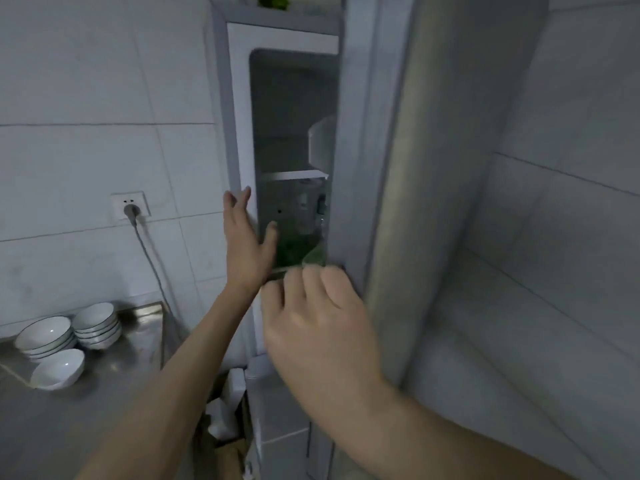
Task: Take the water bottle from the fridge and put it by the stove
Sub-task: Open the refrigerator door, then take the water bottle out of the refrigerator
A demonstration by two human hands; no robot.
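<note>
The fridge [239, 98] stands partly open, its silver door [391, 168] swung a little way out on the right. Through the narrow gap I see a dim interior with a white shelf [294, 174]. Below the shelf stands a clear water bottle [306, 213], blurred, with green leafy stuff [294, 252] under it. My left hand [247, 240] is spread flat at the fridge's left edge, fingers apart, holding nothing. My right hand [318, 327] is curled near the door's lower inner edge, blurred; whether it touches the door is unclear.
A steel counter [114, 372] lies at lower left with two stacks of white bowls [97, 323] and a single bowl [59, 368]. A wall socket [130, 206] with a plugged cable sits above it. Bags and boxes [228, 410] fill the gap beside the fridge. Tiled wall stands at right.
</note>
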